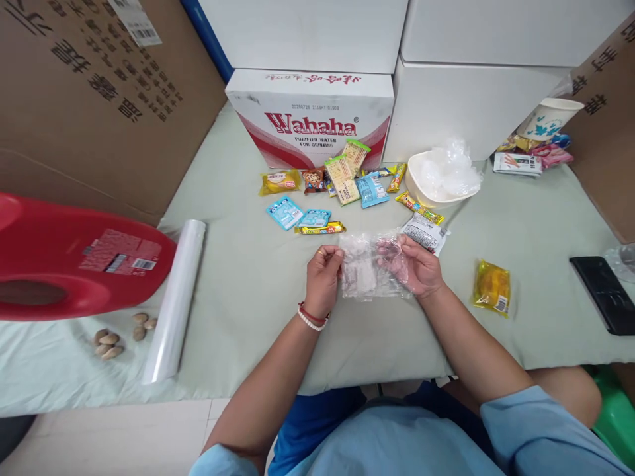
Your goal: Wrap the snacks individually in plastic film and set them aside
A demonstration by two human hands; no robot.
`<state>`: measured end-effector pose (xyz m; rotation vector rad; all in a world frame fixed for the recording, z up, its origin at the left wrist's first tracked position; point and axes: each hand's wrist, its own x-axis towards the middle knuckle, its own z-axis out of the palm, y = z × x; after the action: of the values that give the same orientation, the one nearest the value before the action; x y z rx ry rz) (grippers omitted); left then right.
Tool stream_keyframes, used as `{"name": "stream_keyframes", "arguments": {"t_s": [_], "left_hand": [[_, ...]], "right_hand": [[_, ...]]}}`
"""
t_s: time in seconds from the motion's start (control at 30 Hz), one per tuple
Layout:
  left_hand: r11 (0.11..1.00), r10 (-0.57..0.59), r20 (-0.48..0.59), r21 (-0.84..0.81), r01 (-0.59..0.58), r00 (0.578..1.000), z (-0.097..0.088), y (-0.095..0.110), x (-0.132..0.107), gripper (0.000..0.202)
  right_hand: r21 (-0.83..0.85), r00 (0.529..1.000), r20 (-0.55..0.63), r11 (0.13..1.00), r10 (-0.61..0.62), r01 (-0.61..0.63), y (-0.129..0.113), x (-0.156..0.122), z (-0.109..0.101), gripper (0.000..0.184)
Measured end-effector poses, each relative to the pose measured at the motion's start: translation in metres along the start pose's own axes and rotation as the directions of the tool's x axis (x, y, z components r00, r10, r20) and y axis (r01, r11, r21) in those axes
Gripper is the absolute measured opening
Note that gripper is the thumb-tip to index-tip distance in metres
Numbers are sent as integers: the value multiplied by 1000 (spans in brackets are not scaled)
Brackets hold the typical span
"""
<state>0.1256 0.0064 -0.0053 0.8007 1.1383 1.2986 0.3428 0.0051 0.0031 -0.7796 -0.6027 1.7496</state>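
Observation:
Between my two hands a clear plastic bag (367, 272) is stretched out just above the table. My left hand (322, 274) pinches its left edge between thumb and fingers. On the other side my right hand (419, 264) grips the upper right part, and some of its fingers show through the clear plastic. Just beyond my right hand lies a grey-and-white snack packet (424, 231). A yellow snack stick (321, 228) and light blue packets (285, 213) are on the table beyond my left hand. What the bag holds, if anything, I cannot make out.
Several wrapped snacks (342, 180) lie before a Wahaha box (317, 125). A cream bowl (436, 192) holds crumpled clear plastic. At right are a yellow packet (491, 287) and a black phone (602, 294); at left, a plastic-film roll (176, 297) and a red jug (89, 264).

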Motion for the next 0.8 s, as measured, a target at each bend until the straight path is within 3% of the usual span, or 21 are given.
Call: {"name": "stream_keyframes", "arguments": {"t_s": [0.13, 0.23, 0.3, 0.37, 0.47, 0.57, 0.8], "left_hand": [[999, 23, -46, 26, -22, 999, 3, -4, -2, 44], [993, -82, 143, -74, 93, 986, 6, -1, -7, 51], [977, -124, 315, -125, 171, 941, 8, 0, -10, 62], [983, -95, 404, -109, 151, 910, 9, -1, -13, 66], [998, -48, 342, -23, 59, 939, 8, -2, -13, 57], [995, -62, 229, -56, 77, 971, 5, 4, -10, 49], [958, -192, 316, -143, 247, 929, -9, 31, -4, 50]], "right_hand": [[21, 995, 95, 999, 24, -27, -3, -5, 6, 23], [0, 984, 169, 998, 55, -56, -2, -6, 10, 28], [-47, 972, 215, 995, 91, -83, 0, -7, 11, 33], [-106, 964, 238, 989, 121, -98, 3, -8, 11, 35], [-174, 961, 235, 979, 147, -108, 5, -10, 12, 39], [-191, 971, 202, 978, 128, -89, 4, -9, 11, 41], [-175, 997, 79, 985, 18, -4, -1, -3, 2, 44]]}}
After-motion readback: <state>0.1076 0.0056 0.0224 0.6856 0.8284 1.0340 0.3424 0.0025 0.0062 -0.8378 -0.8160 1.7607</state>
